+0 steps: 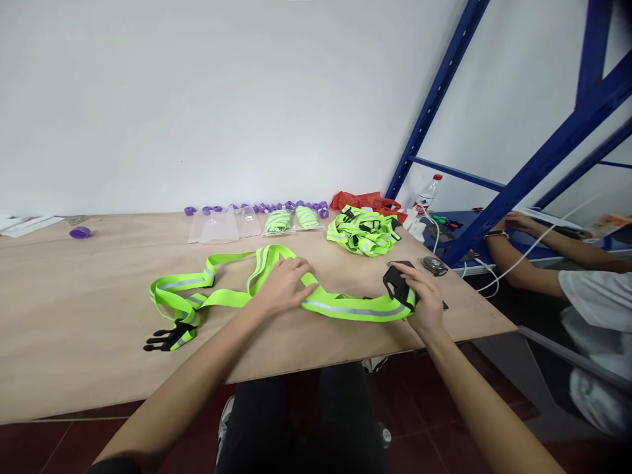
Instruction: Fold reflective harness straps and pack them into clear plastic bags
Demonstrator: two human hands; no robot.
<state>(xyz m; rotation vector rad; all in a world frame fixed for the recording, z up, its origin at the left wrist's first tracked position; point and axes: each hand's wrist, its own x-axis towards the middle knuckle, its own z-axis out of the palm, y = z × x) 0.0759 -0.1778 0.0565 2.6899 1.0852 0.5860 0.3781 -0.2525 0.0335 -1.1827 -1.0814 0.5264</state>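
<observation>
A neon yellow-green reflective strap (358, 307) with a grey stripe stretches across the table in front of me. My right hand (425, 299) grips its right end, at the black socket half of a side-release buckle (397, 284). Over the middle of the strap rests my left hand (286, 286), palm down, fingers partly spread and touching the webbing. Loops of the strap lie to the left, ending in the black pronged buckle half (170, 336) near the table's front. A dark flat object behind my right hand is mostly hidden.
Behind lie a heap of similar straps (364, 232), two bagged straps (279, 222), clear bags (213, 226), purple rolls (296, 205) and a red plastic bag (368, 201). A bottle (427, 194) and blue rack post (474, 227) stand right. Another person's arm (526, 263) is beyond.
</observation>
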